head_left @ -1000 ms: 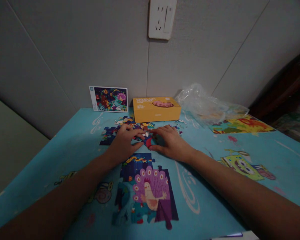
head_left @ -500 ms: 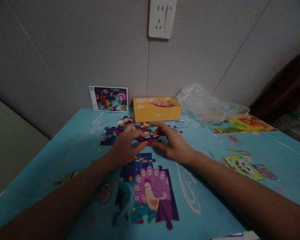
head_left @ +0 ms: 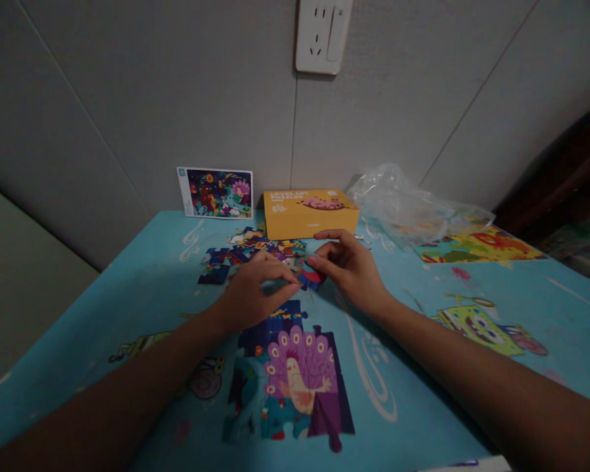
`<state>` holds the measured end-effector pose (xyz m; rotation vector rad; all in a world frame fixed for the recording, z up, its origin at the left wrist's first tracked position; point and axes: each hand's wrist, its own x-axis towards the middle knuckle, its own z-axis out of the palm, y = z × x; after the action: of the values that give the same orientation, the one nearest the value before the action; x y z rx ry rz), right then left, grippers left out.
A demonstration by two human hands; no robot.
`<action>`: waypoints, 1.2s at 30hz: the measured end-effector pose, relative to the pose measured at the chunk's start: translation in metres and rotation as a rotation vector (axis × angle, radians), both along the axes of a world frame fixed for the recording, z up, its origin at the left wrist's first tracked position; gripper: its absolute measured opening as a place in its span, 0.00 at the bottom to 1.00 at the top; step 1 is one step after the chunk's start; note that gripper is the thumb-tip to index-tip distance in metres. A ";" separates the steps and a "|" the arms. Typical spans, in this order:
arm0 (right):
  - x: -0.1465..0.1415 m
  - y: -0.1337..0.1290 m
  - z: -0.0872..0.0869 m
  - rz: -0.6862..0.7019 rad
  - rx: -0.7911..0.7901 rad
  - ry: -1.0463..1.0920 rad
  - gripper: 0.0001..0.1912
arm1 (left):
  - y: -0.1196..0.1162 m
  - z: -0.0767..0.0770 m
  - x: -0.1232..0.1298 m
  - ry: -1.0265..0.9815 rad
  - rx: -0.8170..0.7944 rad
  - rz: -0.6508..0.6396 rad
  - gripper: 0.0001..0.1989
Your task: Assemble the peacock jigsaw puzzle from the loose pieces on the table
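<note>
A small puzzle piece [head_left: 312, 275] in dark blue and red is tilted up above the table. My right hand [head_left: 351, 272] pinches it at its upper right side, thumb in front. My left hand [head_left: 255, 288] has its thumb and index fingertips closed together at the piece's left edge. Nearer to me lies a joined puzzle section [head_left: 302, 380] with a pink and purple peacock, its top partly behind my left hand. Loose puzzle pieces [head_left: 248, 244] are heaped just beyond my hands, and a few dark blue ones [head_left: 214, 274] sit left of them.
Against the wall stand a picture card [head_left: 219, 193] and a yellow puzzle box [head_left: 312, 216]. A clear plastic bag [head_left: 398, 200] lies right of the box, partly over a colourful picture sheet [head_left: 482, 246]. A blue patterned cloth [head_left: 142, 275] covers the table. A wall socket [head_left: 322, 36] is above.
The puzzle piece has turned in my fingers, and its red face now shows more. My right hand has shifted a little right with it, while my left hand has hardly moved.
</note>
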<state>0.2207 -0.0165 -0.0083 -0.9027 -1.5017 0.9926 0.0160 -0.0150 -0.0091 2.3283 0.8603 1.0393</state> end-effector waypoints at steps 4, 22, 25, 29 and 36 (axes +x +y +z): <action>0.000 -0.001 0.001 0.013 -0.044 -0.060 0.19 | -0.003 0.001 0.002 0.009 -0.045 0.058 0.03; 0.030 0.016 0.006 -0.540 0.144 -0.663 0.10 | 0.009 -0.003 -0.003 0.055 0.087 0.337 0.07; 0.043 0.024 0.002 -0.638 0.081 -0.904 0.09 | 0.015 -0.008 -0.009 0.211 0.159 0.519 0.12; 0.046 0.025 -0.003 -0.717 0.125 -1.047 0.11 | 0.020 -0.017 -0.014 0.301 0.113 0.676 0.19; 0.029 0.016 -0.004 -0.500 0.282 -0.946 0.09 | 0.025 -0.019 -0.017 0.297 0.115 0.652 0.11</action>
<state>0.2492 -0.0001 -0.0123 -1.5433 -1.9498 -0.0712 -0.0014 0.0098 -0.0277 2.3814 1.8008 1.0018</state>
